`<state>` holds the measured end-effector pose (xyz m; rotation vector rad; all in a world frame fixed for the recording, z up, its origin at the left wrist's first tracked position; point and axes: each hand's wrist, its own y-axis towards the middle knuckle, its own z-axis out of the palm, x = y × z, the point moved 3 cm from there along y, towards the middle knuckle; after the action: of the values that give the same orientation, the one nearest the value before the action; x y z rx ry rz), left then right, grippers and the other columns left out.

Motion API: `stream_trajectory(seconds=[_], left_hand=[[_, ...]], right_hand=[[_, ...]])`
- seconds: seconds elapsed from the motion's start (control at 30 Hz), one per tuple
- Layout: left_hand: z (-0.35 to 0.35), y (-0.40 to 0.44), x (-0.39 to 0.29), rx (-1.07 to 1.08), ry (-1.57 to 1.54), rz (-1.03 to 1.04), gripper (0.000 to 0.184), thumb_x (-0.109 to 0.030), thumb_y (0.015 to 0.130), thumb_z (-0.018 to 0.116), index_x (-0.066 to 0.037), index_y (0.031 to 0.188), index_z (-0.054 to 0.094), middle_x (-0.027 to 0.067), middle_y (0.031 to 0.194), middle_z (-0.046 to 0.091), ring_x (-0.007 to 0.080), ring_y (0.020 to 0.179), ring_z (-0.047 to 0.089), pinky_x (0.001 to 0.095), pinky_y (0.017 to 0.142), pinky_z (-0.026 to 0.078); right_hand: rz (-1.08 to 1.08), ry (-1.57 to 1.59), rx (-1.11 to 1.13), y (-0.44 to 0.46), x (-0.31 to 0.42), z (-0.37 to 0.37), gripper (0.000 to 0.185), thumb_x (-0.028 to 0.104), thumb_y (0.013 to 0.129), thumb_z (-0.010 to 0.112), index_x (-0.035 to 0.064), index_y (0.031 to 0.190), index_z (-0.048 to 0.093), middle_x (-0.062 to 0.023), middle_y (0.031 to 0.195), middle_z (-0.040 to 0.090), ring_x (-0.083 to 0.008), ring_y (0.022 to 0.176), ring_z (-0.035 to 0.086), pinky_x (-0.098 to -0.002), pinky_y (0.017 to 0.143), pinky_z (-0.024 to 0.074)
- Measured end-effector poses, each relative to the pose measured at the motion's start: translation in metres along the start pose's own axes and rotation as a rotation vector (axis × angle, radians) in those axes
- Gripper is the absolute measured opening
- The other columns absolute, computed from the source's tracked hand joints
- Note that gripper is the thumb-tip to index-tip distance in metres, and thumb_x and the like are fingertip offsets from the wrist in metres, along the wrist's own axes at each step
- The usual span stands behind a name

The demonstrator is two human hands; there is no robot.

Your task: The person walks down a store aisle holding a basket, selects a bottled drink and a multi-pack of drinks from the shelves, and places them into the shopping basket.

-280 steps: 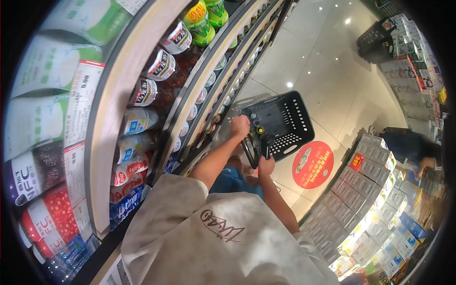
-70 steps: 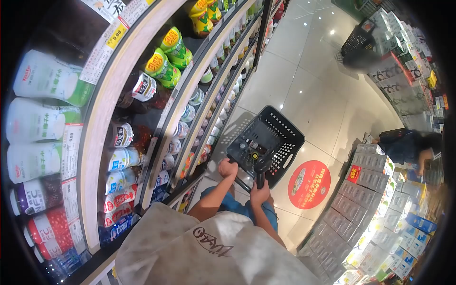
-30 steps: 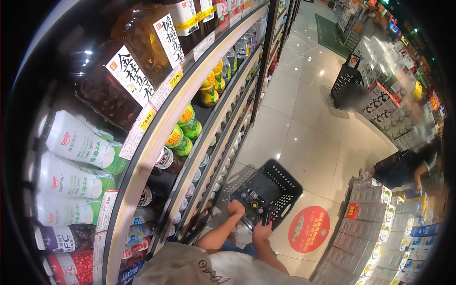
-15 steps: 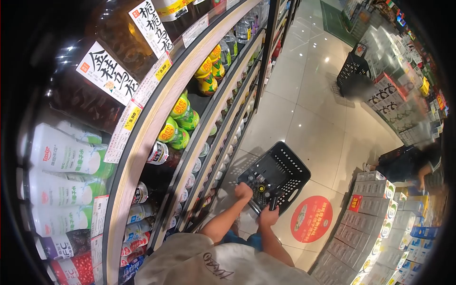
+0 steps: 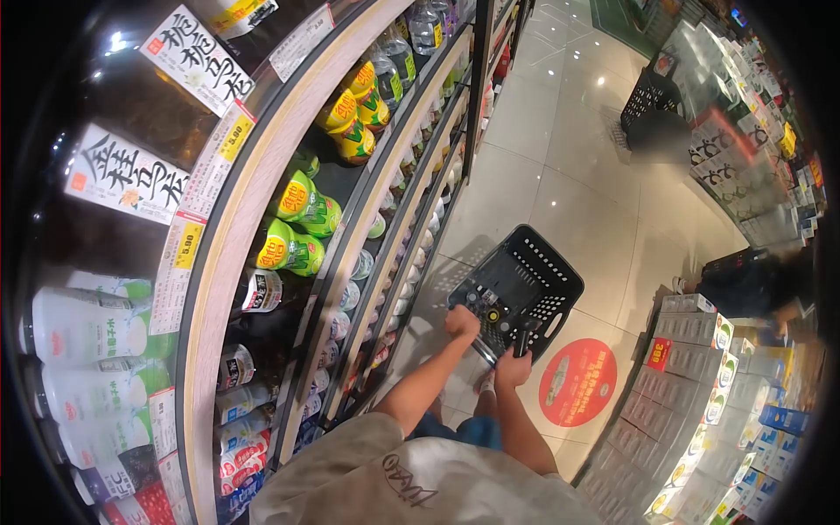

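1. Near the middle of the frame, a black shopping basket [image 5: 560, 264] with perforated walls sits tilted in view above the pale tiled floor [image 5: 582, 166].
2. The left hand [image 5: 462, 323] is closed at the left end of the basket's black handle [image 5: 523, 339]. The right hand [image 5: 512, 369] is wrapped around the handle's right side, a dark part sticking up past the fist.
3. Inside the basket, small dark items lie toward the handle side, one with a yellow ring [image 5: 493, 316] — too small to identify.
4. Just right of the basket, a round red floor sticker [image 5: 577, 382] lies on the tiles.
5. From upper left to lower left, curved shelves [image 5: 229, 219] carry green-labelled bottles [image 5: 297, 197], yellow-topped bottles [image 5: 343, 118] and white bottles with green bases [image 5: 92, 325]. White labels with black characters [image 5: 197, 61] and yellow price tags [image 5: 185, 247] run above and along the shelf edge.
6. At lower right, stacked cartons [image 5: 669, 385] carry a red price sign [image 5: 658, 353] reading 399.
7. At right, beyond the cartons, is another person in dark clothing [image 5: 748, 284]; at upper right, a second black basket [image 5: 649, 94] is partly hidden by a blurred patch.
8. Along the bottom, the wearer's beige shirt [image 5: 420, 477] shows dark lettering.
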<state>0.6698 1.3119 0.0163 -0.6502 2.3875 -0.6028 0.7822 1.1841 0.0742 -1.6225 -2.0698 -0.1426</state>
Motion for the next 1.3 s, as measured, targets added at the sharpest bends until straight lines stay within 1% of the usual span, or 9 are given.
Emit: stream_trajectory(seconds=[0.1,0.23,0.4,0.63,0.67,0.9,1.03,1.13,1.3], left_hand=[[-0.001,0.005,-0.011,0.023,0.012,0.058,0.011,-0.012,0.074,0.065,-0.006,0.08,0.071,0.0186,0.088,0.068,0.0354,0.087,0.066,0.0404,0.078,0.053],[0.01,0.016,-0.021,0.004,0.014,0.086,0.01,-0.012,0.072,0.066,-0.006,0.077,0.071,0.0177,0.086,0.068,0.0349,0.084,0.066,0.04,0.077,0.053],[0.025,0.025,-0.031,0.039,-0.01,0.102,0.014,-0.011,0.073,0.064,-0.003,0.082,0.07,0.0201,0.089,0.067,0.0359,0.088,0.065,0.0413,0.079,0.051],[0.015,0.025,-0.058,0.067,-0.019,0.057,0.015,-0.009,0.072,0.064,-0.002,0.084,0.069,0.0199,0.09,0.067,0.0356,0.089,0.065,0.0412,0.079,0.052],[0.013,0.024,-0.063,0.016,0.025,0.044,0.007,-0.011,0.07,0.066,-0.01,0.074,0.072,0.0174,0.087,0.068,0.0336,0.087,0.066,0.0384,0.078,0.053],[0.021,0.033,-0.079,-0.001,0.034,0.078,0.007,-0.012,0.071,0.066,-0.012,0.074,0.072,0.017,0.086,0.068,0.0332,0.085,0.066,0.0386,0.077,0.053],[0.016,0.034,-0.091,0.034,0.053,0.102,0.014,-0.014,0.072,0.068,-0.007,0.083,0.071,0.0178,0.09,0.068,0.0335,0.089,0.066,0.0387,0.078,0.053],[0.01,0.033,-0.105,-0.002,0.023,0.096,0.015,-0.01,0.071,0.066,-0.001,0.083,0.068,0.0193,0.089,0.067,0.0348,0.086,0.066,0.0404,0.077,0.053],[0.014,0.041,-0.118,-0.02,0.044,0.09,0.015,-0.009,0.071,0.067,-0.002,0.083,0.069,0.0188,0.089,0.067,0.0342,0.086,0.066,0.0396,0.076,0.054]], right_hand=[[0.029,-0.017,0.062,0.007,0.004,0.005,0.036,0.032,0.078,0.065,0.0066,0.103,0.061,-0.019,0.09,0.066,-0.0395,0.086,0.063,-0.0474,0.076,0.0478],[0.034,-0.007,0.026,0.021,0.009,0.009,0.034,0.032,0.077,0.066,0.0078,0.1,0.062,-0.0168,0.087,0.067,-0.0376,0.085,0.064,-0.0465,0.075,0.0482],[0.02,-0.042,0.008,0.037,0.021,0.006,0.033,0.033,0.077,0.066,0.0077,0.097,0.063,-0.0161,0.084,0.067,-0.0369,0.082,0.064,-0.0463,0.073,0.0484],[0.019,-0.037,-0.007,0.053,0.034,0.006,0.031,0.03,0.076,0.065,0.0077,0.097,0.063,-0.0159,0.082,0.067,-0.0371,0.079,0.064,-0.0472,0.072,0.0483],[0.016,-0.038,-0.021,0.057,0.033,0.009,0.03,0.029,0.076,0.065,0.0078,0.096,0.063,-0.0159,0.083,0.067,-0.0369,0.08,0.064,-0.047,0.073,0.0483],[0.023,-0.045,-0.019,0.073,0.043,0.011,0.03,0.029,0.076,0.064,0.0074,0.096,0.063,-0.0162,0.085,0.067,-0.0368,0.083,0.064,-0.0471,0.074,0.0483],[0.009,-0.065,-0.032,0.082,0.047,0.015,0.031,0.029,0.075,0.064,0.0068,0.096,0.063,-0.0163,0.085,0.067,-0.037,0.083,0.063,-0.0474,0.074,0.0482],[0.02,-0.062,-0.007,0.089,0.056,0.015,0.03,0.029,0.075,0.063,0.0061,0.094,0.063,-0.0164,0.085,0.067,-0.0371,0.083,0.063,-0.0473,0.074,0.0483],[0.019,-0.072,0.001,0.098,0.07,0.011,0.028,0.029,0.075,0.063,0.0058,0.091,0.062,-0.0166,0.085,0.066,-0.0372,0.083,0.063,-0.0476,0.074,0.0484]])
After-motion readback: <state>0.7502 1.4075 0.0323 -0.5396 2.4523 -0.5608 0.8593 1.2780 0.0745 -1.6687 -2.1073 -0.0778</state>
